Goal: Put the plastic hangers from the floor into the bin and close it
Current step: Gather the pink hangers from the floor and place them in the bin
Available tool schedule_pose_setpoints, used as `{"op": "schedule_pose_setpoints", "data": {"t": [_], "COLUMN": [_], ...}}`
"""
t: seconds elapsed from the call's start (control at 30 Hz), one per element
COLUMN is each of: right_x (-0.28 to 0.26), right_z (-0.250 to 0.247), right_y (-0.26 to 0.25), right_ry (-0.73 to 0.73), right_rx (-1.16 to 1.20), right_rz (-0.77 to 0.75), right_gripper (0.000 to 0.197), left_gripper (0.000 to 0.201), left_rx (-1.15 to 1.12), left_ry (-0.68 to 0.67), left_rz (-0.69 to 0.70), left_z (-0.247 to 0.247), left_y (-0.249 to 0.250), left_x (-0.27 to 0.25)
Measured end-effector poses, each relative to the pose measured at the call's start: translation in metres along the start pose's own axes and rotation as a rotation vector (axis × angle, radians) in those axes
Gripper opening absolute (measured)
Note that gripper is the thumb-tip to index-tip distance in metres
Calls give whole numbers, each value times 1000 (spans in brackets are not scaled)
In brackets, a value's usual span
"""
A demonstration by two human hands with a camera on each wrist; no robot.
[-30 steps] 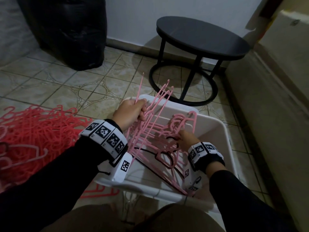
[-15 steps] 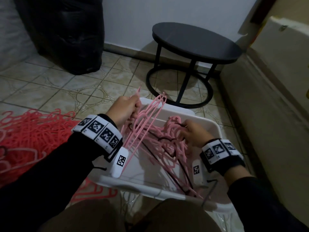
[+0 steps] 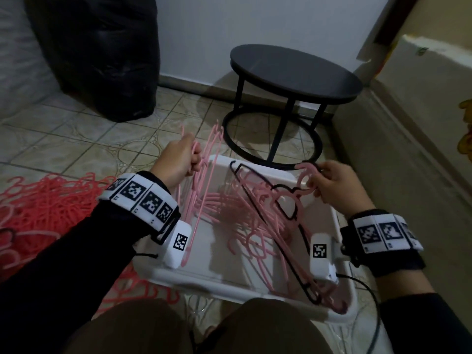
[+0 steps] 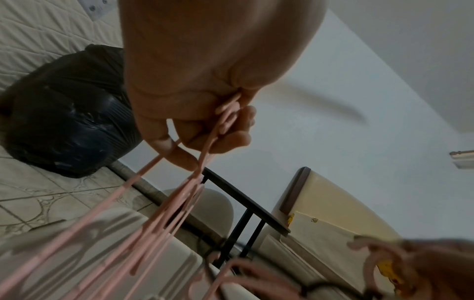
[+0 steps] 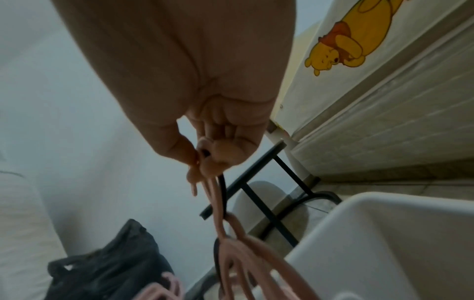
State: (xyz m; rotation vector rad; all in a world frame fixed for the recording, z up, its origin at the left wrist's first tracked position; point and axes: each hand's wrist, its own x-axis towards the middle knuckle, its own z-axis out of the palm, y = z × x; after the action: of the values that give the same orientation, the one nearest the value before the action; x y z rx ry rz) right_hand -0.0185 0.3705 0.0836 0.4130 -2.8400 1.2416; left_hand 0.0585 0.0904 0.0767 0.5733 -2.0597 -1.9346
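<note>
While the white plastic bin (image 3: pixel 258 282) sits beneath your fingers, the thin pink plastic hangers (image 3: pixel 245 213) now splay wider inside it. Your hands have drawn apart: left hand (image 3: pixel 178 159) grips one bunch, right hand (image 3: pixel 332 185) pinches hooks, so untangling continues.

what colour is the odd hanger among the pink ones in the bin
Black: one thin black plastic hanger among the pink plastic hangers, clearest in the head view.

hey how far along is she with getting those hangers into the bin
Partly done. Some pink hangers already lie inside the white bin. In hand: the left hand grips one bunch at the bin's far left corner, and the right hand holds hooks of another bunch, one black hanger among them. Left: the red pile on the floor, then closing the bin; no lid is visible.
</note>
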Motion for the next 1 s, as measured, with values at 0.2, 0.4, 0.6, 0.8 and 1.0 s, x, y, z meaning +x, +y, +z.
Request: {"op": "schedule_pose_setpoints", "data": {"t": [0.2, 0.4, 0.6, 0.8, 1.0], "right_x": [0, -6, -17, -26, -28], "right_z": [-19, 30, 80, 106, 111], "right_y": [-32, -50, -62, -57, -61], "right_ry": [190, 50, -60, 43, 63], "right_rx": [293, 429, 747, 599, 531], "right_rz": [-102, 32, 131, 72, -8], "right_gripper": [19, 20, 20, 27, 31], "left_gripper": [34, 35, 40, 59, 57], "left_rx": [22, 4, 119, 248, 372], "left_ry": [-101, -270, -383, -356, -355], "left_rz": [-19, -80, -117, -47, 62], "left_z": [18, 50, 61, 51, 46], "left_y": [1, 8, 6, 1, -3], "left_x": [-6, -11, -13, -12, -9]}}
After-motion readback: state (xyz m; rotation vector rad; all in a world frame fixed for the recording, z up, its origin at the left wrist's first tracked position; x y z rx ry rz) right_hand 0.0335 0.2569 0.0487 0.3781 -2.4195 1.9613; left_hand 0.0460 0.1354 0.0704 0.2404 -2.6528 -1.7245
